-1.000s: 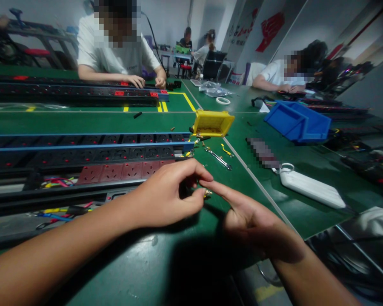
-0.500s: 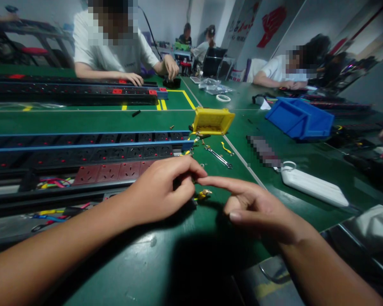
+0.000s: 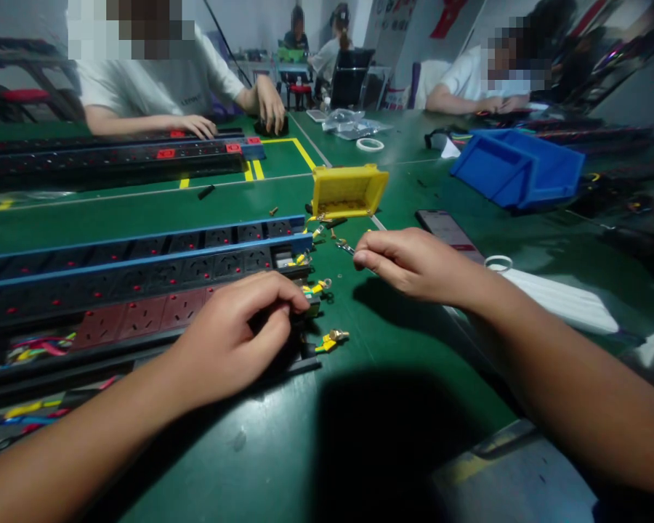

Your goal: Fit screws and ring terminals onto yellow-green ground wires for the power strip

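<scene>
My left hand (image 3: 243, 330) lies across the front power strips, fingers curled and closed at the end of the strip with dark red sockets (image 3: 144, 319). Its fingertips hide what they press on there. Yellow-green wires with ring terminals (image 3: 323, 286) stick out beside them. Nearer me, a brass bolt (image 3: 336, 335) sits in a wire's ring terminal at another strip end. My right hand (image 3: 408, 265) is closed in a pinch on a wrench (image 3: 346, 248), whose metal end shows past the fingers, above the green table.
A yellow bin (image 3: 349, 192) lies tipped behind the strips, with a loose screw (image 3: 273, 211) nearby. To the right are a phone (image 3: 450, 231), a white power bank (image 3: 561, 299) and a blue bin (image 3: 517, 171). Across the table, a person's hand (image 3: 196, 126) rests on more strips.
My right hand has left my left fingertips, moved up and away, and taken hold of the wrench from the table. The view has shifted; my left hand stays at the strip end.
</scene>
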Tool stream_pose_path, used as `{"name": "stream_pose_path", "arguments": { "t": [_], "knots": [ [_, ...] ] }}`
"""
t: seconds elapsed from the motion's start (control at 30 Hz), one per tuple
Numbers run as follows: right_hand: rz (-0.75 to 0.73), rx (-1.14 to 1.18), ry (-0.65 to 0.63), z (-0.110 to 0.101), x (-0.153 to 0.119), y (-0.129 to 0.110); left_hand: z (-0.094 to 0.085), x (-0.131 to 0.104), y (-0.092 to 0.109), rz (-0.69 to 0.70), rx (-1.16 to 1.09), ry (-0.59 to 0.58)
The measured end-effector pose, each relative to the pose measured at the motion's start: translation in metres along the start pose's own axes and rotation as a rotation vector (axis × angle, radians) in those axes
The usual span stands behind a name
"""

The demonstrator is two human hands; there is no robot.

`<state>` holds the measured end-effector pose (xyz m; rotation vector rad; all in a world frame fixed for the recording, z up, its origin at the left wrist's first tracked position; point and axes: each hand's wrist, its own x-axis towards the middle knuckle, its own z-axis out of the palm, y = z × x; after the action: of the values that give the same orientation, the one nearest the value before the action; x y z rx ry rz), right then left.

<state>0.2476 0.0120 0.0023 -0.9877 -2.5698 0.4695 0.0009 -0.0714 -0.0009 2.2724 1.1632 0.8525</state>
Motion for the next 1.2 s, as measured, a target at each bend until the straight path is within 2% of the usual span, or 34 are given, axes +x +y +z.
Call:
{"name": "stream_pose_path", "arguments": {
  "t": [0.17, 0.33, 0.5, 0.73, 1.0, 1.2],
  "knots": [
    [-0.035, 0.061, -0.013, 0.017, -0.006, 0.010, 0.002, 0.000, 0.000, 0.098, 0.049, -0.055],
    [-0.065, 0.017, -0.206, 0.020, -0.011, 0.010, 0.006, 0.000, -0.001, 0.141, 0.109, -0.141],
    [-0.052, -0.047, -0.311, 0.020, -0.011, 0.005, 0.008, 0.002, -0.001, 0.140, 0.180, -0.200],
    [-0.058, -0.069, -0.325, 0.021, -0.010, 0.001, 0.010, -0.002, -0.002, 0.098, 0.173, -0.235],
    [-0.072, 0.111, -0.291, 0.019, -0.013, 0.008, 0.013, 0.001, -0.002, 0.075, 0.165, -0.235],
    [-0.075, 0.091, -0.308, 0.022, -0.013, 0.010, 0.013, 0.001, -0.003, 0.082, 0.172, -0.238]
  ]
}}
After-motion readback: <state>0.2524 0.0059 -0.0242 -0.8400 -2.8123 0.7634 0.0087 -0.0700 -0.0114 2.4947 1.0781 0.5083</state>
